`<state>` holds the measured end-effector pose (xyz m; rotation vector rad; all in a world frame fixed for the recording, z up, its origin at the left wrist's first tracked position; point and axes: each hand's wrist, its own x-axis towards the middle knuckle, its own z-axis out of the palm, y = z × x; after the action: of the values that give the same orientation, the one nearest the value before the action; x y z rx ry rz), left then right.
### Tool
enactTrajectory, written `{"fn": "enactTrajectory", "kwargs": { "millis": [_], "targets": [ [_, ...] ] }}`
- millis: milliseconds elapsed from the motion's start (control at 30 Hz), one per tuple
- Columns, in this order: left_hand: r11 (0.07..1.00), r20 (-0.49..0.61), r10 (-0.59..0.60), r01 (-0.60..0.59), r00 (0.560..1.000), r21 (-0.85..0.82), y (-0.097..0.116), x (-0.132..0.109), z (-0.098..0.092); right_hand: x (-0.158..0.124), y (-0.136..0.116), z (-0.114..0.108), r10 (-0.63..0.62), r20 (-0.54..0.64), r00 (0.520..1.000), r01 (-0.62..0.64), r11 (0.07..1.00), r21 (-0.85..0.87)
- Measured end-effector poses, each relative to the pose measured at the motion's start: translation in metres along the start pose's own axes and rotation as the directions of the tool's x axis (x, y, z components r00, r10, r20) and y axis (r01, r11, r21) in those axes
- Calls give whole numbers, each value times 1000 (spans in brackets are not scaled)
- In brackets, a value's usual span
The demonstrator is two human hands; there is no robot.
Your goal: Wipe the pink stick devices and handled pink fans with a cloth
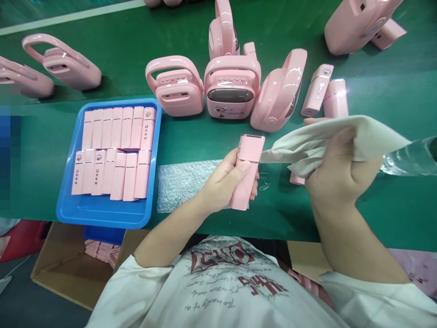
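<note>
My left hand [223,180] is wrapped round a slim pink rectangular handheld device [248,175] with a shiny band near its top, tilted over the bench. In my right hand [336,171] is a bunched white cloth [317,136], whose left end reaches the side of the device. Below my left hand lies a sheet of clear bubble wrap [180,184]. Just beyond the cloth stand two similar pink devices, one with buttons [318,91] and one plainer [336,101]. Part of another pink piece [297,178] shows under the cloth.
A blue tray [105,218] at left holds rows of pink devices. Pink speakers with carrying handles [233,89] stand along the green bench [112,59]. A clear plastic bottle [411,158] lies beside my right hand. A cardboard box [64,269] sits below the bench edge.
</note>
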<state>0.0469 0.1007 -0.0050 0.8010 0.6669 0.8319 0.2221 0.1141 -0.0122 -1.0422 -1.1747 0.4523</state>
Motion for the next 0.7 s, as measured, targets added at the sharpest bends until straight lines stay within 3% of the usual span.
{"fn": "enactTrajectory", "kwargs": {
  "millis": [200,333,367,400,433,467,533,567,600,633,700],
  "targets": [
    [1000,57,-24,24,998,-6,-1,-2,-3,6,7,-1,49,-36,998,-50,998,-29],
    [991,73,-127,130,989,-41,-1,-2,-4,5,6,2,-45,-167,985,45,999,-4],
    [986,91,-147,153,985,-63,-2,-1,-2,2,6,3,-76,-119,990,73,997,-29],
    [982,107,-160,169,981,-82,-2,-1,-1,-4,5,4,-114,8,993,114,991,-71],
    [980,113,-164,175,980,-97,-1,0,1,-10,4,6,-152,190,970,176,978,-115],
    [978,100,-161,172,982,-114,-1,2,3,-17,3,7,-186,397,899,258,957,-136],
    [979,17,-132,133,991,-155,1,4,7,-30,1,10,-279,712,645,431,901,-37],
    [979,-41,-113,104,993,-176,3,5,7,-35,0,10,-341,779,527,481,875,57],
    [980,-94,-87,68,992,-188,4,5,7,-37,0,11,-381,805,454,483,865,137],
    [983,-131,-52,27,990,-182,4,5,6,-36,2,10,-368,814,449,423,890,170],
    [992,-116,3,-17,993,-121,3,3,3,-29,8,8,-177,811,558,195,978,79]
  ]
}}
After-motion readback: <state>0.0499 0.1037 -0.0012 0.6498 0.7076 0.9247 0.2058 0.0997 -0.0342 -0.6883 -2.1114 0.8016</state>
